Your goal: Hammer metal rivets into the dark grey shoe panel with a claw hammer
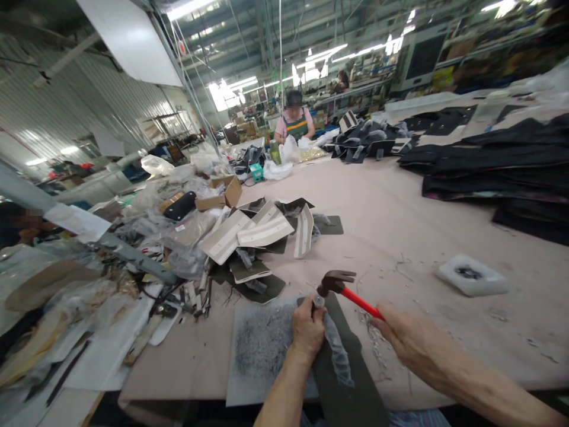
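Observation:
My right hand (398, 332) is closed around the red handle of a claw hammer (340, 281). The hammer's dark head is right above the round top of a metal punch (318, 301); whether they touch I cannot tell. My left hand (308, 327) grips this punch upright, fingers wrapped round it, and its lower end is hidden. Under the left hand lies a dark olive panel (342, 356) with a strip wrapped in clear plastic (338, 350) along it. The panel partly covers a grey, heavily marked board (262, 344).
Past the board is a pile of olive and cream panels (267, 228). A white dish (471, 276) with small dark pieces stands right. Black fabric (502, 160) is stacked far right. Plastic bags and a cardboard box (226, 193) crowd the left. A person (294, 121) sits across the table.

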{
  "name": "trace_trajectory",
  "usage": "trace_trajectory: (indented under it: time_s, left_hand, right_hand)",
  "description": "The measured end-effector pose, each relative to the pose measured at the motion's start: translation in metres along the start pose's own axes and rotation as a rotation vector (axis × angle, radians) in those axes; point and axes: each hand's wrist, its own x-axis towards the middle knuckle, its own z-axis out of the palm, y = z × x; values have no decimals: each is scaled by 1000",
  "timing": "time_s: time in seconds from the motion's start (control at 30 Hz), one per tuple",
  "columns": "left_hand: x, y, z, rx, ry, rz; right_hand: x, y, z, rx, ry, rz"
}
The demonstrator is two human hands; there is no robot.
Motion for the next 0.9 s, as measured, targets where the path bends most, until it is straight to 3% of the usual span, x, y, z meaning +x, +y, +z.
trace_trajectory:
  time_s: [0.17,0.27,0.33,0.4,0.47,0.53,0.63,0.73,0.83,0.9]
  left_hand:
    - [0,0,-1,11,1,-6]
    - [1,-4,0,-55,-2,-12]
    - [2,-5,-1,-110,-9,0]
    - [2,-3,-3,-140,-11,6]
    - [3,0,-6,-162,-8,-4]
    - [5,0,-6,-220,8,-34]
    - [12,-4,-1,-412,117,-134]
    - [21,-7,-4,-655,351,-275]
    - [26,6,-28,-757,505,-325]
    - [25,25,-54,-703,519,-234]
  right_hand:
    - [-13,62,33,93,-161,220]
    - [-20,79,59,-93,-46,229]
    - [-21,65,66,-175,162,43]
    - [-18,33,64,-169,269,-248]
    - [-12,-5,58,-126,177,-491]
    - [-6,-35,57,-88,-2,-602]
    - [-1,-53,68,-99,-91,-578]
    - [2,-53,74,-233,33,-564]
    - [5,-59,52,-390,98,-454]
    - [8,-70,30,-390,36,-338]
